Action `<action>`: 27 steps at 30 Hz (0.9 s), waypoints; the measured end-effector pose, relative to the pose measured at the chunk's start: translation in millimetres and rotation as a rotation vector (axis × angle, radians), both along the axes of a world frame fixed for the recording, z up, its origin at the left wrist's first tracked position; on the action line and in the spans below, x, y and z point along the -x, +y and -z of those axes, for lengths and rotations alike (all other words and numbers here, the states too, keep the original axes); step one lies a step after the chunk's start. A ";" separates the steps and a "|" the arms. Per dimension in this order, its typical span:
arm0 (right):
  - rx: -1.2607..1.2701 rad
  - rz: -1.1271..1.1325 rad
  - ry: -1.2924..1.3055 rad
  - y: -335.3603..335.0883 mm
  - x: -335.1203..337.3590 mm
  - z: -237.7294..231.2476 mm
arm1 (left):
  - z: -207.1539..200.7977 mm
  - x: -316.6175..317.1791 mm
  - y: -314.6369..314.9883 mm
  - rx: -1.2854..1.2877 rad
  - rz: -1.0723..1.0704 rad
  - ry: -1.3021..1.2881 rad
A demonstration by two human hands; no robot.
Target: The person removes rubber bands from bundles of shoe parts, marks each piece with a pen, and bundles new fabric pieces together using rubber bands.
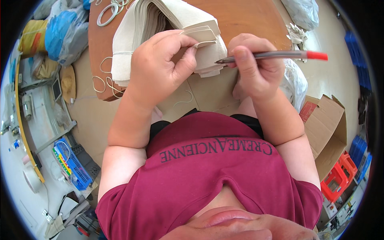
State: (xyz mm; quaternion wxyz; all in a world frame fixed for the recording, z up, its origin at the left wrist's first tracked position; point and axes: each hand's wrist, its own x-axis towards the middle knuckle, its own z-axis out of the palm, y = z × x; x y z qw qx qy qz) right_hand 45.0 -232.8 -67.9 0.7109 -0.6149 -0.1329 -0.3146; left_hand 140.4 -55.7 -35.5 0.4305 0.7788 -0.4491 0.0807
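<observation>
A thick bundle of cream sheets (125, 42), paper or cloth, lies arched over on the brown table, with a thin band around its left end. My left hand (158, 60) rests on the near side of it, thumb and forefinger pinching the edge of one sheet. Above that pinch, several loose sheet corners (203, 32) fan out. In my right hand (258, 72) is a pen (282, 55) with a greyish clear barrel and a red end. Its dark tip points left, close to the bundle's right end; whether it touches I cannot tell.
Loose elastic bands (109, 85) lie on the brown table (248, 20), and a white ring (107, 15) sits at its far left. Stuffed bags (64, 38) stand at the left. To the right are an open cardboard box (326, 132), a red stool (338, 178) and clear plastic bags (295, 82).
</observation>
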 end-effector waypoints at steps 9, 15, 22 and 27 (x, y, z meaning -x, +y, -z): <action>0.297 0.317 0.092 21.3 -4.9 -0.6 | -0.1 -3.6 6.0 0.021 0.056 0.039; 0.525 0.374 0.042 20.3 -8.5 -4.6 | -0.8 -5.2 8.4 -0.002 0.096 0.053; 0.429 0.448 0.186 23.1 -5.4 -5.2 | 2.7 -6.0 3.9 0.058 0.071 0.049; 0.454 0.315 0.252 20.4 -4.0 -12.4 | 3.5 -6.7 5.4 0.062 0.068 0.036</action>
